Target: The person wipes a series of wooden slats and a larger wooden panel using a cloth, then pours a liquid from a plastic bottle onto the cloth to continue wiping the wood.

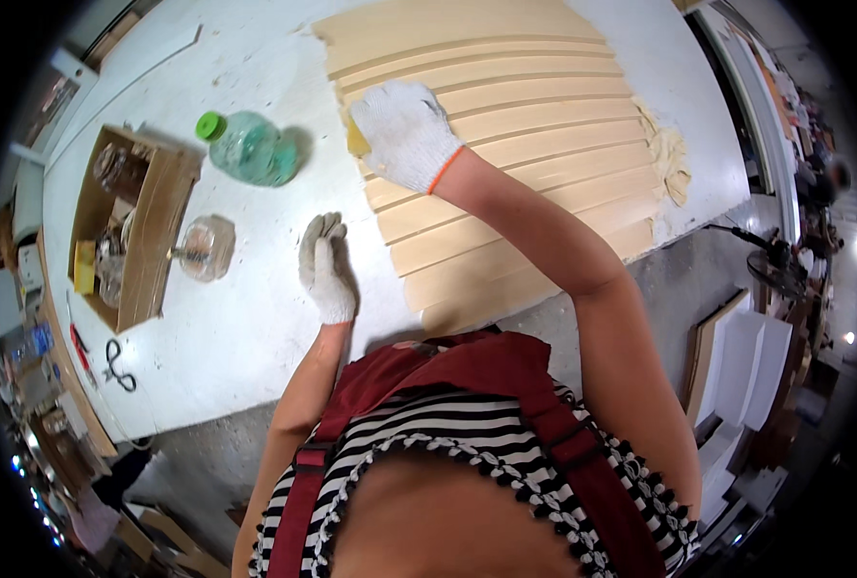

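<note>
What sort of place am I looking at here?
Most likely a workshop, though its trade isn't certain: a broad white table bears rows of pale strips, and both the left hand and right hand wear white work gloves.

- Right hand, gloved: grip over yellow pad, on pale boards.
- Left hand, gloved, loosely extended, at white bench.
- Leftward: green-capped bottle, clear container, cardboard box, dark scissors.
</note>
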The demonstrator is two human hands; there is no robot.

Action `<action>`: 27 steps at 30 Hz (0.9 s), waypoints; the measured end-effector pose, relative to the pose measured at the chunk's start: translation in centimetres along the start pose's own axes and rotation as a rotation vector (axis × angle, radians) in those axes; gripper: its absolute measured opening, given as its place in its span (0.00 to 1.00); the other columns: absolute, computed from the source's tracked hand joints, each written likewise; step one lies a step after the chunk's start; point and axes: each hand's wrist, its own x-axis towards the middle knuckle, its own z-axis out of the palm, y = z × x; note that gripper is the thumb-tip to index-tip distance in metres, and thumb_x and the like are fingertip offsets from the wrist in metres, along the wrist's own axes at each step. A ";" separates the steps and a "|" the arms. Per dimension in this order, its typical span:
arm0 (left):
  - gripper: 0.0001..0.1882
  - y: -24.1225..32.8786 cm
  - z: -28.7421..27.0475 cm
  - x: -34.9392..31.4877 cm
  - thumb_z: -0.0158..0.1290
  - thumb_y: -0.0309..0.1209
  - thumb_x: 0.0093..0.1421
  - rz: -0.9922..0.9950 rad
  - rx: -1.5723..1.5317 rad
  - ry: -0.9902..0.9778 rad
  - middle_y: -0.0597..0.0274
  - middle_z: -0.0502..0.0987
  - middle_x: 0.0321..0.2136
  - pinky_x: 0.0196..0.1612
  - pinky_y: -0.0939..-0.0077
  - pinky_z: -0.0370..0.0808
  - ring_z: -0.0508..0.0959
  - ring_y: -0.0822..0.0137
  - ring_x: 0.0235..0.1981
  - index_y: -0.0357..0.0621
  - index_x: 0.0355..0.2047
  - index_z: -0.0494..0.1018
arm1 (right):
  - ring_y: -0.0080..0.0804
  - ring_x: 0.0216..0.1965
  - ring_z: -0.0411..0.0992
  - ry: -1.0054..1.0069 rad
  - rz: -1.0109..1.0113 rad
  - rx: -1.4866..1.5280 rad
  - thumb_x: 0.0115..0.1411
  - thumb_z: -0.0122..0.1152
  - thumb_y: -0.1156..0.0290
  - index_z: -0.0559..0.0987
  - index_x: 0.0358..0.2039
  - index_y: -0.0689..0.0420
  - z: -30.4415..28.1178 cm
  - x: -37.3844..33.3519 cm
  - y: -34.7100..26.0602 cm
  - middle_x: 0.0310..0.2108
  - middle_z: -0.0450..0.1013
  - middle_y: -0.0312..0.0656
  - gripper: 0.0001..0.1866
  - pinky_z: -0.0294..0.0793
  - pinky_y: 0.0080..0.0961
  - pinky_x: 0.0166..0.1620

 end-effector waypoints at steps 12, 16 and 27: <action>0.25 -0.4 0.1 0.0 0.43 0.34 0.69 -0.005 0.080 0.021 0.43 0.67 0.56 0.62 0.65 0.64 0.69 0.59 0.56 0.29 0.60 0.57 | 0.42 0.47 0.72 -0.097 0.639 -0.308 0.48 0.62 0.53 0.78 0.40 0.51 -0.6 -12.3 27.4 0.42 0.75 0.44 0.21 0.75 0.48 0.43; 0.24 -0.5 0.7 0.0 0.43 0.33 0.68 0.000 0.105 0.050 0.43 0.67 0.55 0.61 0.65 0.64 0.69 0.59 0.55 0.28 0.59 0.57 | 0.42 0.52 0.69 -0.206 0.837 -0.338 0.48 0.63 0.50 0.78 0.42 0.49 -2.0 -15.4 35.4 0.47 0.73 0.44 0.24 0.75 0.47 0.47; 0.24 -0.7 0.8 0.2 0.43 0.33 0.68 0.025 0.106 0.044 0.42 0.68 0.54 0.61 0.66 0.64 0.70 0.59 0.54 0.26 0.58 0.58 | 0.47 0.39 0.76 0.128 0.926 0.209 0.46 0.64 0.48 0.80 0.40 0.54 -3.0 -16.7 39.8 0.36 0.78 0.49 0.27 0.74 0.37 0.45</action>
